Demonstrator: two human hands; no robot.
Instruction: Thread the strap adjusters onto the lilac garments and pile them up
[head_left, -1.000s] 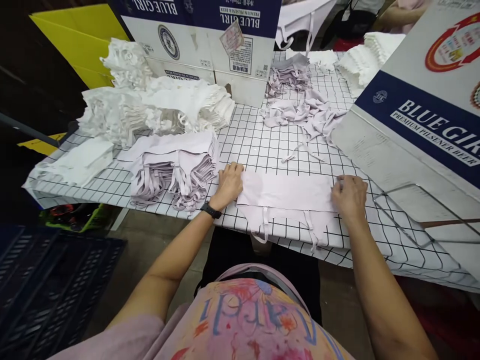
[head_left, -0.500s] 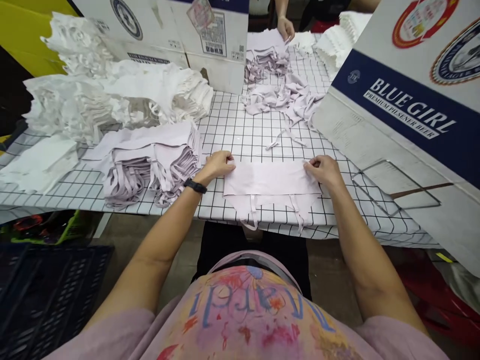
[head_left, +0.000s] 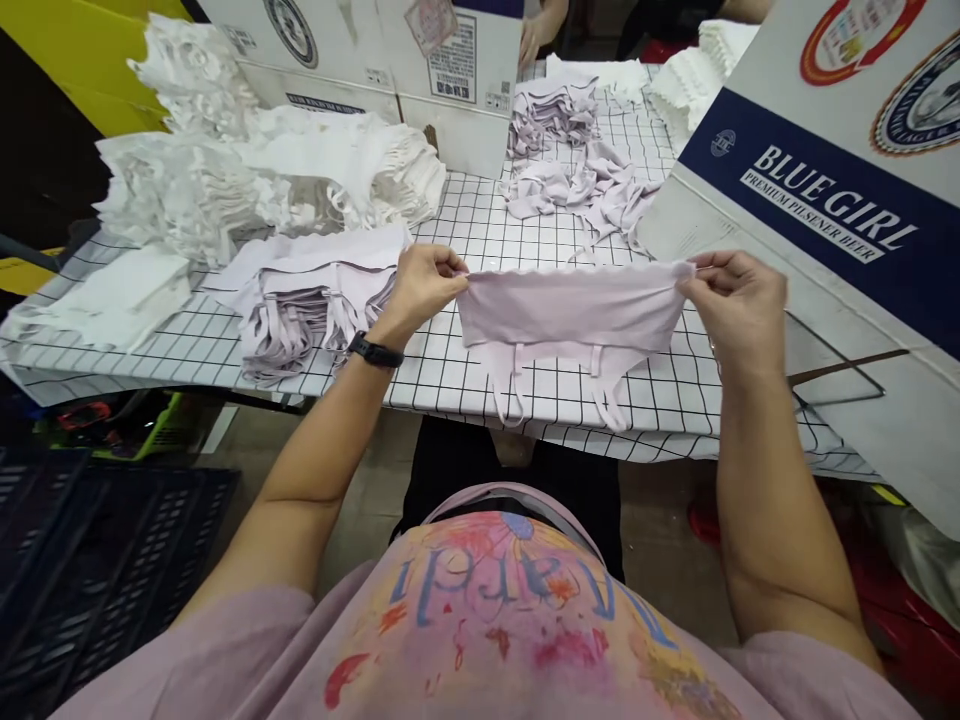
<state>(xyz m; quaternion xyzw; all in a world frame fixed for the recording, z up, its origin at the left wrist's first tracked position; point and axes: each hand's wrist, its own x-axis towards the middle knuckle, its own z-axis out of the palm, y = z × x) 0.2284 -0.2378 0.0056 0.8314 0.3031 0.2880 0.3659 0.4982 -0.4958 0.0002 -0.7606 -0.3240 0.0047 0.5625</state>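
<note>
A pale pink strappy camisole top (head_left: 574, 305) is stretched out between my two hands, its thin straps hanging toward me. My left hand (head_left: 429, 290) pinches one upper corner, and my right hand (head_left: 739, 300) pinches the opposite one. The garment's upper edge is lifted off the checked cloth. Just left of my left hand lies a neat stack of similar pink tops (head_left: 315, 290), straps facing the table's front edge. Farther off, a loose heap of pink tops (head_left: 581, 190) lies on the cloth.
White garments (head_left: 285, 165) are piled at the left of the checked tablecloth (head_left: 442, 375). One carton (head_left: 375, 70) stands at the back, and another, a Blue Girl carton (head_left: 810, 200), leans at the right. Behind the table shows another person's hand (head_left: 534, 38). A dark crate (head_left: 112, 560) sits low left.
Both hands have raised the camisole top off the table and pulled it wider, the right hand moving right. The other person's hand has left the far pink pile and moved left.
</note>
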